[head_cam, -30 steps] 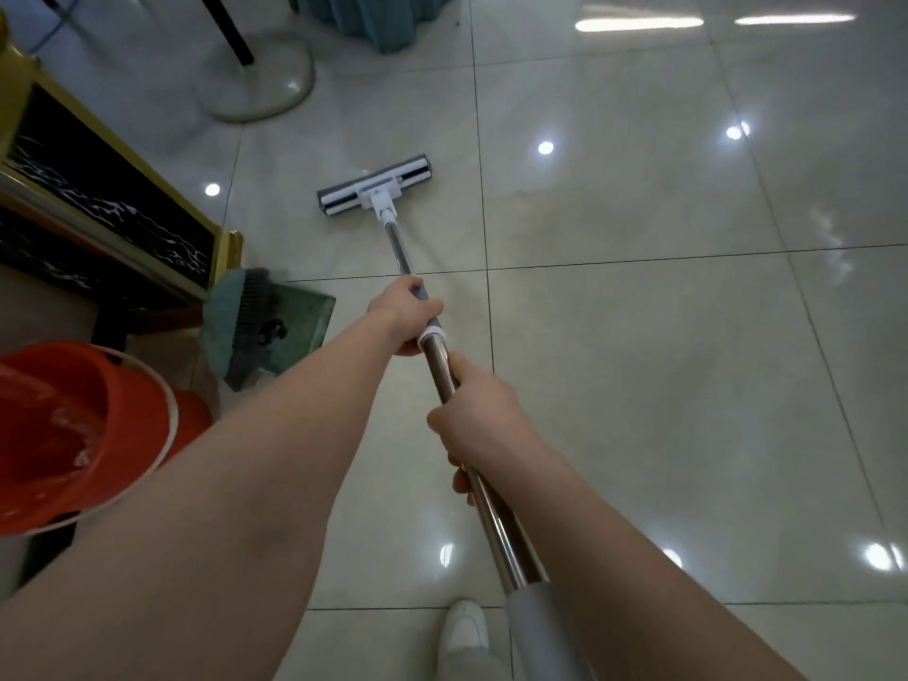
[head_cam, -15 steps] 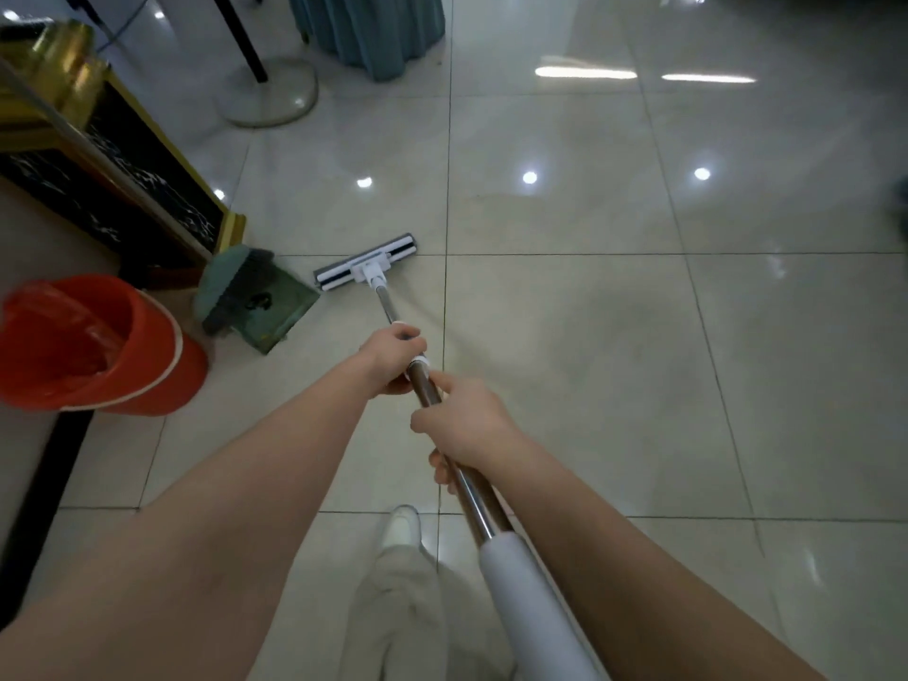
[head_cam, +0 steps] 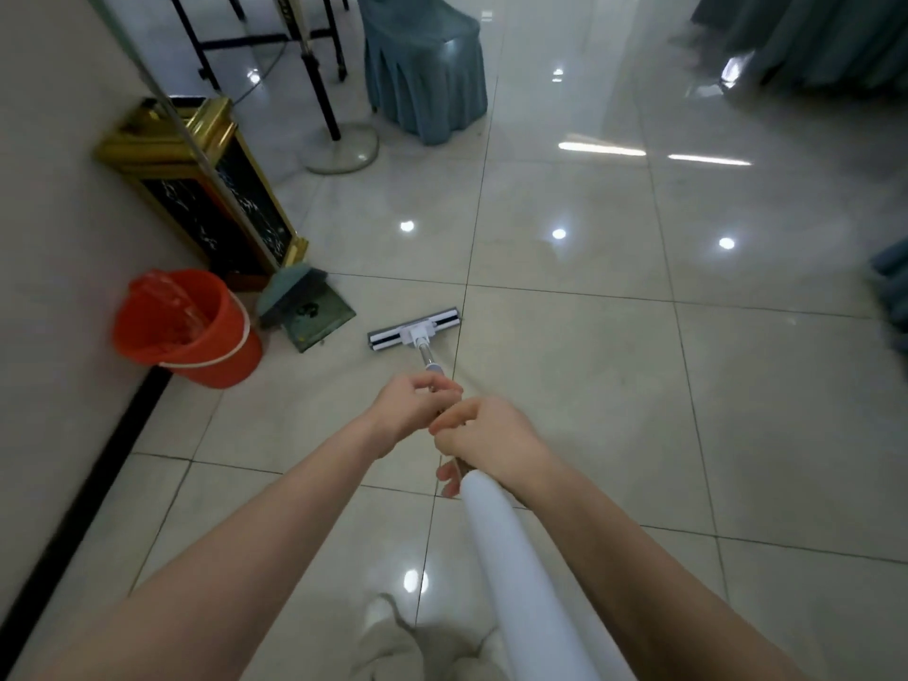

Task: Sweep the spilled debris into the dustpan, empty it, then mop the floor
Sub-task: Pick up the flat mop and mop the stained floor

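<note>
**Fingers (head_cam: 444, 386) of both hands wrapped round the mop handle (head_cam: 425, 355)**

Folded tight over the metal shaft, no gap showing. Left hand (head_cam: 410, 410) ahead, lower down the pole. Right hand (head_cam: 494, 442) just behind and touching it, fingertips curled under the shaft at the top edge of the white grip sleeve (head_cam: 521, 557). Both forearms stretched forward, sleeve end running back between them toward the body.

Mop head (head_cam: 415, 329) flat on the tiled floor (head_cam: 614, 385), set at a slant, right end close to a tile joint. Pole tilted back from it up to the two hands.

Just left of the mop head, near but apart: green dustpan (head_cam: 322, 314) on the floor, something dark inside, too blurred to tell. Teal brush head (head_cam: 290, 282) at the pan's far edge, thin pole (head_cam: 196, 135) rising from it toward the upper left.

Further left, beside the wall (head_cam: 49, 189): orange bucket (head_cam: 196, 346) with a red liner, upright. Behind bucket and pan: gold-trimmed black cabinet (head_cam: 231, 199).

Beyond that: round stand base (head_cam: 344, 149) and teal-covered chair (head_cam: 427, 76). At the bottom edge: pale shoe (head_cam: 378, 616) and light trouser leg.
</note>
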`<control>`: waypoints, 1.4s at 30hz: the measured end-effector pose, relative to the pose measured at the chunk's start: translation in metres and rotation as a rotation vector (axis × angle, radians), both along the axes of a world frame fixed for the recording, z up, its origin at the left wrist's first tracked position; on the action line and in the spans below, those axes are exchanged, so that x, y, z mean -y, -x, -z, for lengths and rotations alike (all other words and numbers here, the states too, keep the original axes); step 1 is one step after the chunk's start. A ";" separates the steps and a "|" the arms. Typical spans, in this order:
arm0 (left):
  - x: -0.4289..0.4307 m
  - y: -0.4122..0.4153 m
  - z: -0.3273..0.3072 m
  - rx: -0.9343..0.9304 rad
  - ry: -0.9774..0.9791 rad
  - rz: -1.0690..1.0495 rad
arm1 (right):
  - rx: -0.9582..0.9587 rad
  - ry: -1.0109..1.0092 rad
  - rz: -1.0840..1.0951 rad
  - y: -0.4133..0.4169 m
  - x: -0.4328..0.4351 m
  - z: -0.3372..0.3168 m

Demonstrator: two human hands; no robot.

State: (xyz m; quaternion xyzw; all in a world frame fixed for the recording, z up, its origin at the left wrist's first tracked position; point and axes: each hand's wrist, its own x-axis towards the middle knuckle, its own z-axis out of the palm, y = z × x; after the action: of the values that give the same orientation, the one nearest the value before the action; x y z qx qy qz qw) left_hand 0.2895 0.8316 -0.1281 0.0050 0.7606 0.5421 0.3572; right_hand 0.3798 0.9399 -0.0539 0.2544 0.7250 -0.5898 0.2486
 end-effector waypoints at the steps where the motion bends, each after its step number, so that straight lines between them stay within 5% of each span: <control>1: 0.005 -0.007 -0.009 -0.001 -0.042 0.001 | -0.033 -0.042 0.007 -0.005 0.001 -0.006; 6: 0.029 -0.023 -0.045 0.041 -0.142 -0.010 | -0.178 -0.083 0.073 -0.021 0.008 -0.042; 10: 0.042 -0.031 -0.073 0.010 -0.195 -0.054 | -0.263 0.081 0.170 -0.028 0.021 -0.066; 17: 0.072 -0.045 -0.134 -0.246 -0.234 -0.053 | -0.449 0.264 0.302 -0.031 0.055 -0.104; 25: 0.083 -0.037 -0.215 -0.526 -0.372 0.016 | -0.691 0.047 0.361 -0.022 0.074 -0.185; 30: 0.086 -0.024 -0.254 -0.632 -0.422 0.006 | -0.917 -0.078 0.226 -0.021 0.088 -0.231; 37: 0.084 -0.007 -0.298 -0.856 -0.482 0.018 | -1.114 -0.533 0.056 -0.005 0.087 -0.269; 42: 0.074 0.011 -0.299 -0.902 -0.513 -0.002 | -1.184 -0.615 0.013 0.024 0.077 -0.278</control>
State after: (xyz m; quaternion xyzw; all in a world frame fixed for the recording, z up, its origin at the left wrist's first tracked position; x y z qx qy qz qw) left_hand 0.2787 0.7579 0.1712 0.3250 0.6816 0.6553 -0.0193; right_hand 0.3554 0.8626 0.2240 -0.0486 0.8728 -0.3977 -0.2788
